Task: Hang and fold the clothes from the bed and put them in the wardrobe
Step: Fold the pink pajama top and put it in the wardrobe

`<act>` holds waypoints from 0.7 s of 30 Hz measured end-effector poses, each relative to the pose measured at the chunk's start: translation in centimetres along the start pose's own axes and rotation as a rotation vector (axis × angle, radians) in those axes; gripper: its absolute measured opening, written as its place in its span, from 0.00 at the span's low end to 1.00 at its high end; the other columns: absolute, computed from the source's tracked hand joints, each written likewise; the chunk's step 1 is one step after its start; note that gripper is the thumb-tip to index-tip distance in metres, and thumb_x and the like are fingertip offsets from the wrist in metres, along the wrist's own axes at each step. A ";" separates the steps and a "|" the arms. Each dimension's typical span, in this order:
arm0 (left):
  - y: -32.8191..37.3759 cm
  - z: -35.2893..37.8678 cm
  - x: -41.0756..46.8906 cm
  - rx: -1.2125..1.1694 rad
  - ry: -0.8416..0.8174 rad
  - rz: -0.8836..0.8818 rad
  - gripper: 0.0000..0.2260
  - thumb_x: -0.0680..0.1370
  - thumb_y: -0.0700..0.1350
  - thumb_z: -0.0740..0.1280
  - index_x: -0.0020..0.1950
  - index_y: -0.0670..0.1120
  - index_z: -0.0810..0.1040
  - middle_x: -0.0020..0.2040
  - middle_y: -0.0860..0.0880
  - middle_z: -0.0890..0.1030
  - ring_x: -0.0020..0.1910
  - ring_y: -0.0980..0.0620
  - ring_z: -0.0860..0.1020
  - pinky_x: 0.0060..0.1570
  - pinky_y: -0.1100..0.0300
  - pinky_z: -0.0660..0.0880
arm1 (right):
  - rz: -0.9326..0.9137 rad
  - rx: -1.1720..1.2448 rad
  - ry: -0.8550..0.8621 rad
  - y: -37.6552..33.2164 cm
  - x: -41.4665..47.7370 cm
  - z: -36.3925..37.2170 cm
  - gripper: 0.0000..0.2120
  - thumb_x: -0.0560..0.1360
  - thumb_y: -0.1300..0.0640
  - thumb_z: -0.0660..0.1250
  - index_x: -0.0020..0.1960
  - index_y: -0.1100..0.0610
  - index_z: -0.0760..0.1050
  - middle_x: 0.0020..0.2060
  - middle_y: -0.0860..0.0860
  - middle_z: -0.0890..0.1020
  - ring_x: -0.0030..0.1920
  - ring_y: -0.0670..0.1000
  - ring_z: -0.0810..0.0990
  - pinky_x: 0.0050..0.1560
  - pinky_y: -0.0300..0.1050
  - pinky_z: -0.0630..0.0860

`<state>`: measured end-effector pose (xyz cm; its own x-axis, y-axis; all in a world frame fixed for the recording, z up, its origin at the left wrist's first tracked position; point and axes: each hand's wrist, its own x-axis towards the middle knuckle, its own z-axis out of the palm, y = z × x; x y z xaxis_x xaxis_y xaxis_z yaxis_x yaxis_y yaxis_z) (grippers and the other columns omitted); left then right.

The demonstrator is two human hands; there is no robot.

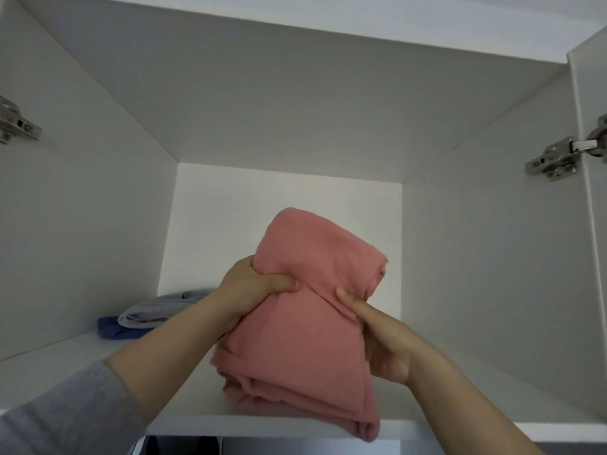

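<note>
Pink folded garment point(305, 326) rests at the front edge of the white wardrobe shelf point(42, 369). A blue garment point(110, 330) and a grey garment point(157, 308) lie left. The left hand point(253, 287) and right hand point(384, 346) grip its sides, thumbs on top.

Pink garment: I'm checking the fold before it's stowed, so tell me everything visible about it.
The pink garment is soft, plain, knit-looking cloth folded into a thick bundle of several layers. Its rounded far end tilts up; its near end overhangs the front edge of the shelf. The left hand grips its left side, thumb on top; the right hand grips its right side likewise. It is in the wardrobe, right of a grey garment.
</note>
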<state>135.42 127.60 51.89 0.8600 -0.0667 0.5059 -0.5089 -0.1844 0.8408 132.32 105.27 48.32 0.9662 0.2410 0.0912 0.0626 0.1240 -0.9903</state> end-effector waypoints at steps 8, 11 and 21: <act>0.4 -0.8 0.3 -0.088 -0.068 0.007 0.34 0.55 0.54 0.81 0.59 0.52 0.79 0.50 0.54 0.85 0.47 0.53 0.84 0.45 0.58 0.79 | -0.213 -0.061 0.107 -1.0 0.7 1.0 0.25 0.72 0.37 0.68 0.64 0.50 0.76 0.53 0.51 0.85 0.53 0.52 0.84 0.56 0.50 0.78; 0.5 -1.4 0.2 -0.170 -0.157 -0.005 0.33 0.56 0.54 0.80 0.60 0.50 0.79 0.49 0.53 0.86 0.47 0.52 0.85 0.45 0.56 0.79 | -0.131 0.017 -0.040 -0.6 0.7 1.8 0.32 0.69 0.31 0.69 0.66 0.47 0.74 0.58 0.54 0.83 0.58 0.55 0.82 0.57 0.52 0.78; 1.3 -2.4 2.0 -0.084 -0.248 0.024 0.28 0.61 0.56 0.80 0.58 0.52 0.78 0.48 0.54 0.86 0.46 0.54 0.84 0.41 0.61 0.79 | -0.343 0.076 0.162 -1.1 2.2 2.1 0.27 0.70 0.42 0.72 0.64 0.56 0.76 0.54 0.57 0.84 0.55 0.57 0.84 0.60 0.54 0.78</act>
<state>136.39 129.55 54.50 0.8250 -0.3107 0.4720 -0.5219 -0.0986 0.8473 133.84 107.67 49.84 0.9198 0.0186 0.3920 0.3761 0.2439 -0.8939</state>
